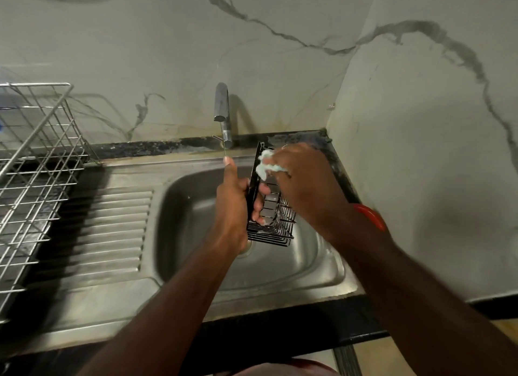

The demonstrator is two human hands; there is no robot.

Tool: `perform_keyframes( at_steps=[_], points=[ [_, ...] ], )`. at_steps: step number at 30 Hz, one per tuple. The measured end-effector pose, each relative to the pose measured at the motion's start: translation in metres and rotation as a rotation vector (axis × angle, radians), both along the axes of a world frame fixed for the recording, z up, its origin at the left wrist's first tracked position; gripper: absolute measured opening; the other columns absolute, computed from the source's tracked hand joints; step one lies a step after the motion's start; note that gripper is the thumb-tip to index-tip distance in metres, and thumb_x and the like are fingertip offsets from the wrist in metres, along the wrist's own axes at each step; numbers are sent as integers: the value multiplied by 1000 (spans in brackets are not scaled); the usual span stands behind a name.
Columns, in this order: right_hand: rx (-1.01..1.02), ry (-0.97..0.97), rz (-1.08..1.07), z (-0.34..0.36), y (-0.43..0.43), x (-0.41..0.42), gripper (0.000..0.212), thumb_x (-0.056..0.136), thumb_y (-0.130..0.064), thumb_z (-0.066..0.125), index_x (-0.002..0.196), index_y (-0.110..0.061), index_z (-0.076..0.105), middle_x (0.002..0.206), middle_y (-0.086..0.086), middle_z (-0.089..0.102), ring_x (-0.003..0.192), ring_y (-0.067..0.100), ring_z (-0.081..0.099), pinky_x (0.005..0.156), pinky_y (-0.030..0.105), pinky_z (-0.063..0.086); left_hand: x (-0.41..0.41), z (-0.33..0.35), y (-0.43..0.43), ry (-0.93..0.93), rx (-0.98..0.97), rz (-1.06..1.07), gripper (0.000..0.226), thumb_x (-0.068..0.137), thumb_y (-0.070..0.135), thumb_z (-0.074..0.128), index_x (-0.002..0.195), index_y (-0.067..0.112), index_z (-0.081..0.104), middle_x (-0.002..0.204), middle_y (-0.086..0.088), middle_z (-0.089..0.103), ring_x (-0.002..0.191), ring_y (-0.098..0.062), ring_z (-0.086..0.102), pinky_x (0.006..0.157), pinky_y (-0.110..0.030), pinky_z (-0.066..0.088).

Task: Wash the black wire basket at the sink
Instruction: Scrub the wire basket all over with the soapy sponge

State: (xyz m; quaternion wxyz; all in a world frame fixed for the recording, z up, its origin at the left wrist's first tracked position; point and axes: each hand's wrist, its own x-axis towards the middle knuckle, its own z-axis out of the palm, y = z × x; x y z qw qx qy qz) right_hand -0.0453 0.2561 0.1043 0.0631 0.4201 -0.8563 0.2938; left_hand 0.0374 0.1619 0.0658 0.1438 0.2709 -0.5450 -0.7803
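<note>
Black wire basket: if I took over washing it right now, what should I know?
Left hand grips the black wire basket upright over the steel sink bowl.
Right hand holds a foamy pale green scrubber against its upper end.
The chrome tap runs a thin stream.
Done: soaping begun.
Left: scrub the rest, rinse.

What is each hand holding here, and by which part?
The left hand grips the black wire basket by its long side rim. The right hand holds a pale foamy scrub pad against its upper end.
</note>
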Motion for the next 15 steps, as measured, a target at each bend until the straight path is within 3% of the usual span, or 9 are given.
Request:
perform_keyframes(
  at_steps=[4, 8, 11, 15],
  points=[
    [-156, -69, -162, -5, 17, -21, 16, 89, -17, 66, 102, -14, 75, 97, -2, 73, 85, 4, 62, 78, 10, 40, 3, -2, 1, -16, -59, 35, 67, 102, 59, 29, 70, 10, 62, 52, -3, 41, 42, -13, 34, 42, -25, 42],
    [-222, -153, -242, -8, 24, -20, 17, 87, -17, 70, 103, -14, 75, 99, -1, 74, 87, 6, 65, 85, 22, 51, 6, -7, -1, -35, -133, 49, 56, 103, 48, 39, 67, 10, 57, 50, 0, 39, 40, -12, 32, 40, -26, 40],
    [-186, -163, -225, -4, 11, -9, 22, 91, -18, 65, 111, -14, 72, 105, -2, 72, 85, 0, 60, 75, -1, 40, 5, -11, 3, -53, -204, 9, 57, 102, 49, 39, 66, 8, 56, 49, 0, 38, 39, -11, 32, 38, -26, 40],
    [-81, -91, -144, -1, 3, 0, 23, 95, -15, 56, 114, -14, 70, 108, 2, 70, 88, 1, 55, 74, -4, 28, 8, -15, 2, -53, -343, -9, 58, 103, 47, 38, 62, 8, 56, 51, -7, 39, 39, -12, 34, 35, -23, 38]
  ],
)
